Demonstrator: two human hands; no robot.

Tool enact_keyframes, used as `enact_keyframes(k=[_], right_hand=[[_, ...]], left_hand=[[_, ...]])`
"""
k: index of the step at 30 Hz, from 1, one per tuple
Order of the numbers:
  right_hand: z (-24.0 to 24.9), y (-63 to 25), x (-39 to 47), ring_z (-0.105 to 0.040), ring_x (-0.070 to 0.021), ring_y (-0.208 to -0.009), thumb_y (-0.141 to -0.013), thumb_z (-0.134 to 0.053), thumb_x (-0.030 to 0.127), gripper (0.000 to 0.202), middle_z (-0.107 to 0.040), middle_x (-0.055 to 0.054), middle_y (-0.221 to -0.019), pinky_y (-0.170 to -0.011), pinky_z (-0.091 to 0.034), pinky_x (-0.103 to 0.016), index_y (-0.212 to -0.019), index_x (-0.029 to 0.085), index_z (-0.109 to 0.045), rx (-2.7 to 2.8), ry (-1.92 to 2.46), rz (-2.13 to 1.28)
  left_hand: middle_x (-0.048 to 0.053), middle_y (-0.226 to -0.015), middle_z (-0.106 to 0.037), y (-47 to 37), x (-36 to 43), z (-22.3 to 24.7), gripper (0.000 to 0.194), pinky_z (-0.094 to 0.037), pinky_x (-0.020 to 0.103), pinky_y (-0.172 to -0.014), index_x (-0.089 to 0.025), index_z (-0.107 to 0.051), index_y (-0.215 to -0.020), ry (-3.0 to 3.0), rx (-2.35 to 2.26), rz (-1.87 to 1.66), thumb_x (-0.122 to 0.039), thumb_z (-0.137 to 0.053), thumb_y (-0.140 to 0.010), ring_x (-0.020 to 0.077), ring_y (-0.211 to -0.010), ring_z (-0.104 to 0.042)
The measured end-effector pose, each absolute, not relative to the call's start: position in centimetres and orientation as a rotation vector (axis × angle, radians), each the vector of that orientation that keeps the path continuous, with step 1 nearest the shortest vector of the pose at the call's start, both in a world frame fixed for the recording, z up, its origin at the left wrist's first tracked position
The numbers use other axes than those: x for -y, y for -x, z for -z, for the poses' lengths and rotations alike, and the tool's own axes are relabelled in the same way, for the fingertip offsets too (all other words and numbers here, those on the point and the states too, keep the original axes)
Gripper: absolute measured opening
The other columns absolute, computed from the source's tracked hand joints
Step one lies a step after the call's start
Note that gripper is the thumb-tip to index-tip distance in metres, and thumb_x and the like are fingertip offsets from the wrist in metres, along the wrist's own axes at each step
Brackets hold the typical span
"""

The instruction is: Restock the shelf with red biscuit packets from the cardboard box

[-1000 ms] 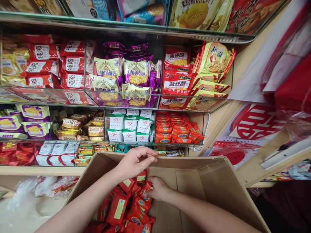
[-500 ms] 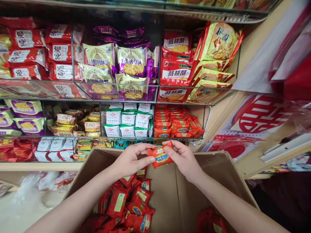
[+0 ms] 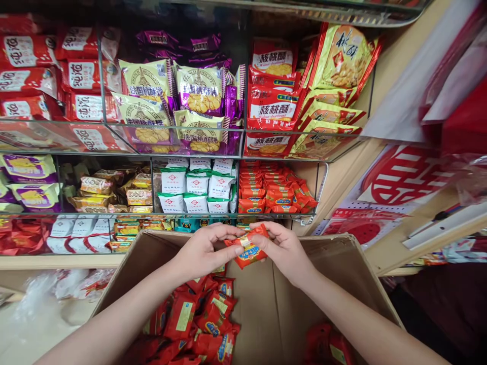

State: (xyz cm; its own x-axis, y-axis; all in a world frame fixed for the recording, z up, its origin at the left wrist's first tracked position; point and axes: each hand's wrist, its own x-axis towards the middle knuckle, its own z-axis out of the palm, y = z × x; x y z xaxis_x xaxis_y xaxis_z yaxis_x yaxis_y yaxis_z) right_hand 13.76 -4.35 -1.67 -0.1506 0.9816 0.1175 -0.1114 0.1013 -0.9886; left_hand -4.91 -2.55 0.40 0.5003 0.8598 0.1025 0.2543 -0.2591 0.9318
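Note:
A small red snack packet (image 3: 249, 252) with a blue label is held between both hands above the cardboard box (image 3: 262, 304). My left hand (image 3: 213, 248) pinches its left end between thumb and fingers. On the right end, my right hand (image 3: 283, 248) grips with the thumb across the front and fingers behind. Below my left forearm, several red packets (image 3: 209, 319) lie heaped in the box. A smaller group of red packets (image 3: 329, 344) lies at the box's lower right, partly hidden by my right forearm.
Behind the box, a shelf bin (image 3: 276, 190) holds stacked red packets. White-and-green packets (image 3: 197, 185) fill the bin beside it. Larger red walnut biscuit packs (image 3: 272, 106) sit on the shelf above, behind a clear front panel. Plastic bags (image 3: 49, 294) lie at the left.
The packet has tilted in my fingers, its right end rising and its left end dropping slightly. The head view has shifted a little; both hands keep their hold.

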Motion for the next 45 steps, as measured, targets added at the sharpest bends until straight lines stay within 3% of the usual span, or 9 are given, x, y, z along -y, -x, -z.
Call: enact_keyframes(k=[4,9,14,17,20,24,29,36,45], right_hand=[[1.5,-13.0,5.1,-0.058,-0.0141,-0.080,-0.061,-0.074,0.028,0.041,-0.063,0.001,-0.089,-0.072,-0.048,-0.026,-0.097,0.021,-0.055,1.193,0.928,-1.296],[0.9,-12.6,5.7,-0.060,-0.0151,-0.077,-0.066,-0.070,0.027,0.026,-0.065,-0.001,-0.085,-0.073,-0.047,-0.028,-0.086,0.019,-0.056,1.212,0.939,-1.249],[-0.3,-14.0,4.6,-0.061,-0.0150,-0.076,-0.062,-0.071,0.025,0.038,-0.064,0.001,-0.085,-0.071,-0.048,-0.028,-0.092,0.021,-0.047,1.148,0.992,-1.094],[-1.4,-15.8,3.4,-0.060,-0.0165,-0.071,-0.063,-0.070,0.029,0.041,-0.063,0.000,-0.083,-0.064,-0.049,-0.029,-0.093,0.022,-0.044,1.247,1.116,-0.844],[-2.8,-17.8,2.3,-0.058,-0.0190,-0.071,-0.067,-0.064,0.028,0.028,-0.062,-0.001,-0.080,-0.064,-0.048,-0.033,-0.091,0.021,-0.050,1.544,1.251,-0.389],[-4.0,-19.7,0.4,-0.053,-0.0246,-0.094,-0.075,-0.050,0.013,0.029,-0.059,-0.010,-0.100,-0.082,-0.043,-0.039,-0.103,0.016,-0.053,1.989,1.174,0.320],[-4.3,-20.3,-2.9,-0.044,-0.0286,-0.104,-0.083,-0.032,0.007,0.039,-0.051,-0.017,-0.116,-0.084,-0.039,-0.040,-0.119,0.007,-0.044,2.258,1.333,0.705],[-4.7,-18.3,-6.5,-0.053,-0.0293,-0.090,-0.086,-0.029,0.011,0.034,-0.058,-0.019,-0.099,-0.079,-0.037,-0.040,-0.115,0.008,-0.047,2.265,1.630,0.556],[-4.6,-16.2,-11.9,-0.050,-0.0263,-0.106,-0.085,-0.037,0.019,0.037,-0.056,-0.011,-0.117,-0.093,-0.035,-0.039,-0.121,0.019,-0.048,2.179,1.517,0.289]], left_hand=[[0.006,-0.089,-0.066,4.6,2.3,0.3,0.030,-0.049,0.026,-0.071,-0.014,-0.057,-0.100,-1.638,-0.865,-0.900,-0.032,-0.060,-0.076,0.0150,-0.077,-0.060],[0.004,-0.087,-0.066,4.6,2.1,0.6,0.026,-0.048,0.023,-0.069,-0.015,-0.056,-0.097,-1.681,-0.849,-0.957,-0.031,-0.059,-0.077,0.0138,-0.077,-0.060],[0.006,-0.087,-0.067,4.8,2.2,0.6,0.028,-0.049,0.025,-0.069,-0.014,-0.055,-0.104,-1.809,-0.882,-0.910,-0.031,-0.053,-0.081,0.0153,-0.077,-0.062],[0.008,-0.089,-0.068,4.8,2.2,0.7,0.026,-0.050,0.027,-0.071,-0.013,-0.057,-0.101,-1.895,-0.939,-0.897,-0.029,-0.054,-0.080,0.0172,-0.081,-0.063],[0.009,-0.089,-0.069,4.7,2.3,0.6,0.023,-0.051,0.027,-0.069,-0.013,-0.059,-0.097,-1.948,-0.959,-0.899,-0.027,-0.054,-0.080,0.0179,-0.082,-0.064],[0.009,-0.089,-0.069,4.7,2.3,0.3,0.020,-0.051,0.026,-0.068,-0.013,-0.061,-0.091,-2.006,-0.997,-0.900,-0.027,-0.054,-0.079,0.0183,-0.082,-0.065],[0.008,-0.087,-0.069,4.7,2.3,0.4,0.019,-0.051,0.025,-0.070,-0.014,-0.063,-0.091,-2.063,-1.005,-0.906,-0.027,-0.054,-0.080,0.0174,-0.081,-0.065],[0.007,-0.085,-0.067,4.7,2.4,0.5,0.018,-0.052,0.027,-0.071,-0.015,-0.064,-0.090,-2.086,-1.000,-0.927,-0.026,-0.054,-0.079,0.0171,-0.080,-0.064],[0.006,-0.082,-0.066,4.8,2.3,0.6,0.018,-0.051,0.025,-0.067,-0.016,-0.065,-0.089,-2.115,-0.991,-0.934,-0.025,-0.054,-0.079,0.0157,-0.077,-0.063]])
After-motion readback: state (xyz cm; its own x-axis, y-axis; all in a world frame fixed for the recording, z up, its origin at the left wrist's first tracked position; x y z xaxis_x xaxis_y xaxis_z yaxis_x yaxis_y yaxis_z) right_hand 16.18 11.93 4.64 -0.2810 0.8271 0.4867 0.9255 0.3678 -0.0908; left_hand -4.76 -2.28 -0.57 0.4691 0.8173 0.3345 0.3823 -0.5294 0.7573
